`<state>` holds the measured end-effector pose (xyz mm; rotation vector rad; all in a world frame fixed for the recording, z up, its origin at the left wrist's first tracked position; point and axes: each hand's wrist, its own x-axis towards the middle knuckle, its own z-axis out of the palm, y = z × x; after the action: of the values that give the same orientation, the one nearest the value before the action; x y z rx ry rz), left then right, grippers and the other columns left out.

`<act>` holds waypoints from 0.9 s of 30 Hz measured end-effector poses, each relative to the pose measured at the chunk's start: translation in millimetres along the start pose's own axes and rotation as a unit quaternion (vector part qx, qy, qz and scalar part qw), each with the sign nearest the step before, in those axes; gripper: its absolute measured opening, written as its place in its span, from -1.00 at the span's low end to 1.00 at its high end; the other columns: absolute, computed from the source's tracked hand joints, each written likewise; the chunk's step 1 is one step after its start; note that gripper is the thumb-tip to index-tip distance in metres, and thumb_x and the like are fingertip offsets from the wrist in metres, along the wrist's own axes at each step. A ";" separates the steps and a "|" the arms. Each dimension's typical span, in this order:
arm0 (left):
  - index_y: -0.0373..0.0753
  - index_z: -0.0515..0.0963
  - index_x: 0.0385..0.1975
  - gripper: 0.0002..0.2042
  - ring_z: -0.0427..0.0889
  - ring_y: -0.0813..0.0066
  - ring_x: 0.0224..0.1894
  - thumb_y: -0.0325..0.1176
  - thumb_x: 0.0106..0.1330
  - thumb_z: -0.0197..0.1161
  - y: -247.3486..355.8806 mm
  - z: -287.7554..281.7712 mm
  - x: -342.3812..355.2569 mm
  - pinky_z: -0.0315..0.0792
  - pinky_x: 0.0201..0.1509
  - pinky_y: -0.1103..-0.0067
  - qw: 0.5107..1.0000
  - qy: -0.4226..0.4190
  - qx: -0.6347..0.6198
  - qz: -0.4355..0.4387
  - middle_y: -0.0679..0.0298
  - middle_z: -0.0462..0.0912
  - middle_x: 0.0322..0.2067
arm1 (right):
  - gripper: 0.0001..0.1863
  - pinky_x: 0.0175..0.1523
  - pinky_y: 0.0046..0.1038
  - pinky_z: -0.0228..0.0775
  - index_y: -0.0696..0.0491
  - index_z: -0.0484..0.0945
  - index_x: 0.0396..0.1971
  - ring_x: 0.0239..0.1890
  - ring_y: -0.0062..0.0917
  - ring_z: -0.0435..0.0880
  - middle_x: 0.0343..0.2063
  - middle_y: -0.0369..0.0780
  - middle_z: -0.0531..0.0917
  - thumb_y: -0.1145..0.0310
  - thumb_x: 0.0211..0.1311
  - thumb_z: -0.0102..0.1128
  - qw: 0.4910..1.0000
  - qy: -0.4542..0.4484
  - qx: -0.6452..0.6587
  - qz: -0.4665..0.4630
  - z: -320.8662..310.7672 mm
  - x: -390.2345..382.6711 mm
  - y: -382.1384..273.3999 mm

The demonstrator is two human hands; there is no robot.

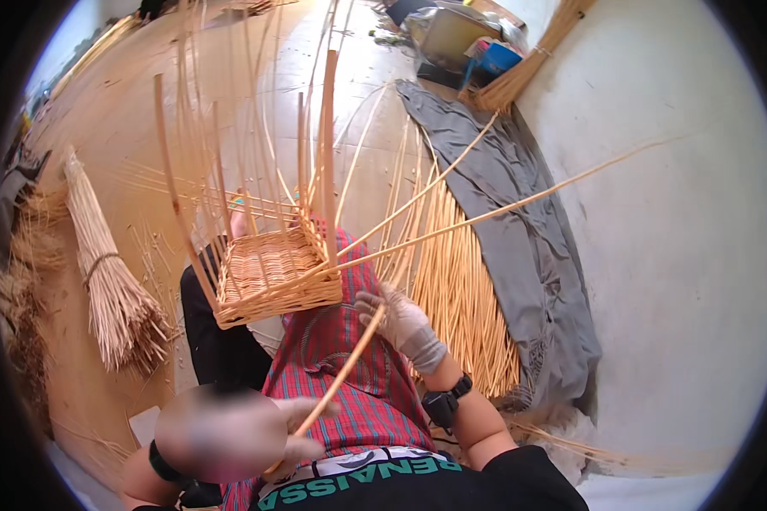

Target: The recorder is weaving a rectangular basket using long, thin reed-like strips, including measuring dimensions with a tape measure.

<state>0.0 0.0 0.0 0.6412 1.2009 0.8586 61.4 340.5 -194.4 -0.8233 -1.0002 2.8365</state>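
Observation:
My left hand [230,434], partly blurred over, pinches a peeled wicker rod [345,368] between thumb and fingers, low in front of my body. The rod slants up to the right. Its upper end lies against my gloved right hand [405,324], whose fingers look loosely spread. Beyond my hands a woven wicker basket [268,264] rests tilted toward me over my lap. Thick corner stakes [329,153] and many thin rods stand up from its low walls. Two long rods [520,203] run out from its right corner. A red plaid cloth [315,349] covers my lap.
To my right, a heap of loose rods [460,298] lies beside a grey cloth [520,255] along the wall. A tied bundle of rods [115,272] lies at the left. Another bundle [541,51] leans near a blue container [498,60] at the far right.

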 end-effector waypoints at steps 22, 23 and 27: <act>-0.19 0.65 -0.05 -0.70 0.60 0.15 -0.21 -0.47 0.20 0.22 -63.5 5.8 -10.7 0.38 -0.05 0.30 0.591 0.598 0.531 -0.100 0.19 0.61 -0.30 | -0.10 0.40 -0.18 0.40 -0.06 0.30 0.49 0.39 -0.11 0.46 0.37 0.01 0.44 -0.04 0.16 0.38 0.549 0.319 -0.747 0.198 -267.6 74.7 26.5; -0.19 0.66 -0.02 -0.68 0.61 0.16 -0.21 -0.47 0.20 0.22 -54.3 5.4 -9.4 0.38 -0.05 0.30 0.563 0.610 0.552 -0.080 0.20 0.62 -0.28 | -0.13 0.38 -0.20 0.42 -0.02 0.30 0.49 0.36 -0.13 0.50 0.35 0.01 0.46 0.01 0.20 0.37 0.564 0.334 -0.740 0.152 -277.6 80.1 27.7; -0.27 0.64 -0.01 -0.69 0.63 0.15 -0.27 -0.45 0.22 0.27 -17.4 11.5 -58.9 0.37 -0.13 0.26 0.519 0.554 0.649 -0.049 0.19 0.67 -0.26 | -0.32 0.12 -0.25 0.60 0.05 0.31 0.47 0.08 -0.24 0.72 0.27 0.02 0.55 0.31 0.37 0.23 0.688 0.396 -0.588 -0.153 -312.2 96.1 20.0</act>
<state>7.6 -58.7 19.8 1.2124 3.1245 -0.0825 133.9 523.2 -456.1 -1.4605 -2.3152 0.9686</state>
